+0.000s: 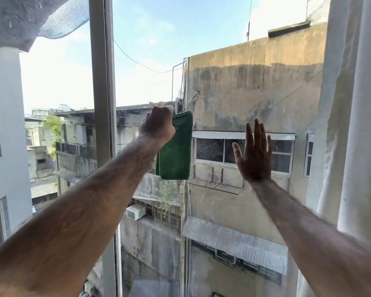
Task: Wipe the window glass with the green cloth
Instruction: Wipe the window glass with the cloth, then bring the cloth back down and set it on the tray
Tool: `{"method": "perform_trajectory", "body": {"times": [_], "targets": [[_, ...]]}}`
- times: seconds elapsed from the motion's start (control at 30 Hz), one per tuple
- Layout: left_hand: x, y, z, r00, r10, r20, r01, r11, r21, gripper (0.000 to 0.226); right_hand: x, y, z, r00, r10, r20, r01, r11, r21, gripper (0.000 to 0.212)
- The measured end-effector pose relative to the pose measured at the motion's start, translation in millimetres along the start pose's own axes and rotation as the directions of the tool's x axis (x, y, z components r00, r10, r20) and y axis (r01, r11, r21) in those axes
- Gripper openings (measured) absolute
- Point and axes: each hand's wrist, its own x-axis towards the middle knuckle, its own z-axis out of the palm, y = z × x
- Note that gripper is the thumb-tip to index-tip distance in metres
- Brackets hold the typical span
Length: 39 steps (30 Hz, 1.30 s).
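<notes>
The window glass [234, 86] fills the middle of the view, with buildings and sky behind it. My left hand [159, 123] is raised in front of the pane and grips the top corner of the green cloth [176, 155], which hangs down folded below the fist. To the right, my right hand [254, 155] is held up flat toward the glass with its fingers spread and nothing in it. Whether the palm touches the pane cannot be told.
A grey vertical window frame [103, 103] stands left of my left hand. A pale curtain [356, 125] hangs along the right edge. A mesh net [51, 18] droops at the top left.
</notes>
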Motion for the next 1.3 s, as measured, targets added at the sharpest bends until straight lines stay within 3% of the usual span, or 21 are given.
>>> {"method": "perform_trajectory", "body": {"times": [0.13,0.2,0.27,0.37,0.47,0.57,0.67,0.77,0.83,0.9,1.07,1.2,1.3], "targets": [[-11.6,-2.7,-10.8,0.994,-0.074,0.075,0.084,0.986,-0.143,0.044,-0.2,-35.5,-31.6,0.998,-0.030,0.050,0.011,0.943,0.334,0.069],[-24.5,-0.4,-17.7,0.988,-0.101,0.117,0.127,0.960,-0.248,0.045,-7.4,-60.2,-46.2,0.978,-0.103,0.182,-0.003,0.863,0.505,0.071],[-39.4,-3.2,-21.9,0.977,-0.140,0.161,0.190,0.914,-0.358,0.046,-17.6,-83.1,-54.5,0.919,-0.102,0.381,-0.163,0.782,0.602,0.078],[-68.0,-17.2,-23.1,0.925,-0.276,0.263,0.379,0.735,-0.563,0.041,-37.0,-99.5,-55.8,0.657,-0.047,0.753,-0.589,0.591,0.551,0.055],[-103.2,-35.6,-17.4,0.843,-0.351,0.409,0.537,0.482,-0.693,0.031,-66.3,-97.2,-57.1,0.434,-0.047,0.900,-0.798,0.444,0.408,0.028],[-146.9,-55.1,-3.6,0.738,-0.370,0.565,0.665,0.248,-0.705,0.028,-102.1,-93.6,-62.6,0.359,-0.027,0.933,-0.906,0.230,0.356,0.040],[-201.5,-76.8,15.9,0.611,-0.344,0.713,0.763,0.015,-0.646,0.029,-148.5,-95.9,-63.8,0.311,0.030,0.950,-0.950,0.016,0.311,0.031],[-261.1,-91.1,34.2,0.499,-0.318,0.806,0.823,-0.119,-0.556,0.008,-201.3,-95.6,-59.6,0.208,0.127,0.970,-0.975,-0.052,0.215,0.029],[-302.0,-97.3,44.7,0.436,-0.301,0.848,0.843,-0.193,-0.502,0.009,-238.8,-93.0,-60.2,0.144,0.171,0.975,-0.985,-0.066,0.157,0.040],[-343.6,-103.7,58.3,0.381,-0.277,0.882,0.868,-0.222,-0.444,0.011,-278.4,-91.1,-62.2,0.082,0.196,0.977,-0.991,-0.091,0.102,0.040],[-452.6,-112.9,101.6,0.220,-0.310,0.925,0.919,-0.252,-0.303,0.009,-388.1,-88.6,-61.0,-0.113,0.277,0.954,-0.983,-0.171,-0.067,0.016],[-529.3,-124.3,134.0,0.112,-0.336,0.935,0.941,-0.266,-0.209,0.011,-474.5,-89.7,-59.6,-0.264,0.304,0.915,-0.959,-0.186,-0.215,0.013],[-589.0,-132.8,161.2,0.032,-0.346,0.938,0.960,-0.249,-0.125,0.012,-544.8,-88.3,-61.0,-0.326,0.312,0.892,-0.939,-0.214,-0.269,0.020]]}}
